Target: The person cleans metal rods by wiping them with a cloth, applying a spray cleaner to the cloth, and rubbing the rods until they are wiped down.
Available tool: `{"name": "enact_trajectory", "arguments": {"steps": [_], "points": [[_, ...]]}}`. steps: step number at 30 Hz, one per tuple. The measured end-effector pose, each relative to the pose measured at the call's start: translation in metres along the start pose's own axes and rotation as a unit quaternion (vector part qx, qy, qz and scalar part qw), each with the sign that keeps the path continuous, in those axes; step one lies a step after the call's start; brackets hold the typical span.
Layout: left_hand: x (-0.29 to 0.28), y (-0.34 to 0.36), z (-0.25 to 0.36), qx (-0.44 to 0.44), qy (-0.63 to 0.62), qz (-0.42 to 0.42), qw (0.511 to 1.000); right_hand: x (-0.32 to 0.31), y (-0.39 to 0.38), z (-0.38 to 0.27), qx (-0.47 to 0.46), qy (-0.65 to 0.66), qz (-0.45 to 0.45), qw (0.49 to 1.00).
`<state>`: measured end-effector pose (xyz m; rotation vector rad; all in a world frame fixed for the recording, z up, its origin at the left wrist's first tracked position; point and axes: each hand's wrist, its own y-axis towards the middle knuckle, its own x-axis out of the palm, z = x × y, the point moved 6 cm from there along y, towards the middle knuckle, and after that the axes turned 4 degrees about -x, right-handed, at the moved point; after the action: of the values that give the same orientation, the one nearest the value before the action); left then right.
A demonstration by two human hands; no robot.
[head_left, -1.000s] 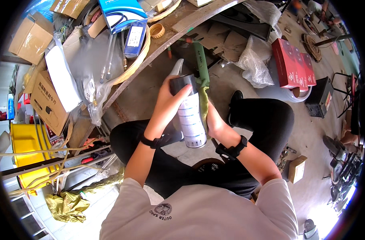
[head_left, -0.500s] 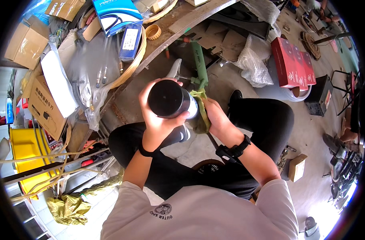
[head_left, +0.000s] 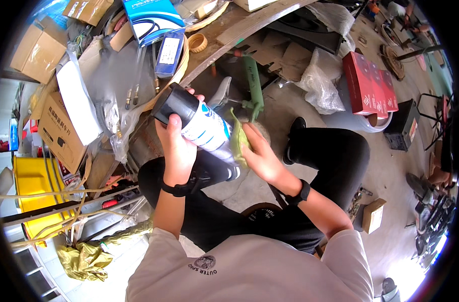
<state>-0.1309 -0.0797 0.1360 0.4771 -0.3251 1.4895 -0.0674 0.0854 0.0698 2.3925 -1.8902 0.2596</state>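
My left hand (head_left: pixel 175 143) is wrapped round a cylindrical bottle (head_left: pixel 208 128) near its wide black cap, thumb on the near side. The bottle has a white and blue label and lies tilted, cap toward the upper left, its other end toward the lower right. A yellow-green cloth (head_left: pixel 238 143) is gripped in my right hand (head_left: pixel 262 157) and pressed at the uncapped end, which it partly hides. Both hands are in front of me, over the gap between my knees.
Left of my hands, a cluttered bench holds cardboard boxes (head_left: pixel 61 132), a blue box (head_left: pixel 170 54) and a wicker basket (head_left: pixel 183 63). Beyond the bottle stands a green metal post (head_left: pixel 252 83). Red boxes (head_left: pixel 359 83) sit on a grey bucket (head_left: pixel 350 121) at right. A yellow bin (head_left: pixel 35 194) is at lower left.
The bottle has tipped from showing its black end to showing its labelled side, its cap swinging left. My left hand turned with it; the cloth in my right hand shifted slightly left.
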Motion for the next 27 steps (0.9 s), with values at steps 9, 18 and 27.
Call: {"name": "enact_trajectory", "arguments": {"steps": [9,18,27], "points": [[0.035,-0.012,-0.028,-0.128,0.047,-0.186,0.973,0.011,-0.009,-0.017,0.028,0.161,-0.063,0.985],[0.076,-0.052,-0.033,0.17,0.592,-0.169,0.769,-0.059,0.005,-0.025,-0.062,0.314,0.2,0.926],[0.067,-0.054,-0.079,-0.223,0.188,-0.229,0.929,-0.076,0.008,-0.032,-0.035,0.462,0.178,0.868]]}}
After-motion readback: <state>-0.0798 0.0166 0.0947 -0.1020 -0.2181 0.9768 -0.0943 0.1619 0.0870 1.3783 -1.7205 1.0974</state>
